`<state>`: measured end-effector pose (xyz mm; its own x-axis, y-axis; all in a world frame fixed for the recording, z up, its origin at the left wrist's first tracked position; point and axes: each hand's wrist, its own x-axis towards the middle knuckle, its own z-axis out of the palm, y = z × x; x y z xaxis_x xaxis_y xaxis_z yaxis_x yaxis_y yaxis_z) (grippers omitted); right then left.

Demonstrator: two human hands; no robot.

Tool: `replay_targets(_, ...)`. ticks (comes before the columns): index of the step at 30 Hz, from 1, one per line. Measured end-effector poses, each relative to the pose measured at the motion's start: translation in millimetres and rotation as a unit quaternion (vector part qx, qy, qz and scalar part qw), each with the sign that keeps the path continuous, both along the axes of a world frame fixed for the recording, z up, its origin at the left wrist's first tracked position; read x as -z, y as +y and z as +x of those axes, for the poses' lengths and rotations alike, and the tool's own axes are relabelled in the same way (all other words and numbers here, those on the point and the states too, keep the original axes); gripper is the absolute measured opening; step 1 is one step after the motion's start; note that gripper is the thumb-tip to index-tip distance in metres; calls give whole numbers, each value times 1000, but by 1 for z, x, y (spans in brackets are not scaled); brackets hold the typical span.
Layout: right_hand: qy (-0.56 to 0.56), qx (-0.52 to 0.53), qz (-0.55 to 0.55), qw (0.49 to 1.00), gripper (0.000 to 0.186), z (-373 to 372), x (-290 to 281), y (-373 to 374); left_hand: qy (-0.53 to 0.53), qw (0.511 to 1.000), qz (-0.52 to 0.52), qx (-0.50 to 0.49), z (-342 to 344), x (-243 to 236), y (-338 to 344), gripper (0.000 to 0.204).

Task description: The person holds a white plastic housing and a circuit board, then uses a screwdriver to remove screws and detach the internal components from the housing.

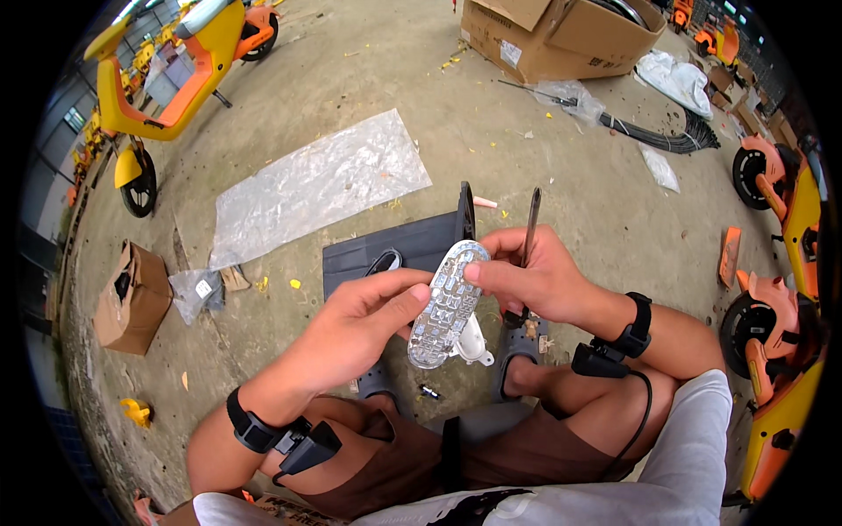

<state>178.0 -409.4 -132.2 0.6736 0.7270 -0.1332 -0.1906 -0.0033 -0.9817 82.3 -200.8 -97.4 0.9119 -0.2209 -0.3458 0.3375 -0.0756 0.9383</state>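
Observation:
An oval, silvery panel (447, 307) with rows of small raised blocks, like a lamp's circuit board, is held tilted between my hands above my feet. My left hand (364, 320) pinches its left edge between thumb and fingers. The thumb of my right hand (548, 276) presses on its upper right part. A screwdriver-like tool (533, 223) with a slim metal shaft also rests in the right hand, pointing up; its dark lower end shows below the fingers. Partly hidden behind the panel is a white plastic piece (474, 342) with small tabs; I cannot tell what supports it.
Beyond my hands lies a dark flat sheet (403, 241) with a black upright part (466, 215). Clear plastic sheeting (320, 188) covers floor farther off. Cardboard boxes (136, 298) stand left and far right. Yellow-orange scooters (171, 105) flank both sides. Black cables (658, 136) lie far right.

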Motion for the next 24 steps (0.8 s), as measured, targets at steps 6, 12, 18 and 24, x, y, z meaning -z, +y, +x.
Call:
replay_targets(6,-6,-6,-25,1000,21,-1,0,1,86,981,-170,24,0,5,-6,39)
replay_targets(12,-14,-1,-17,1000,23,0,2,3,41,990,-130,35,1,7,-5,32)
replay_targets(18,-35,-1,-39,999,26,-1,2,5,67,992,-112,0,1,2,-6,28)
replay_targets(24,0,44,-13,999,31,-1,4,4,56,989,-130,-31,0,4,-4,34)
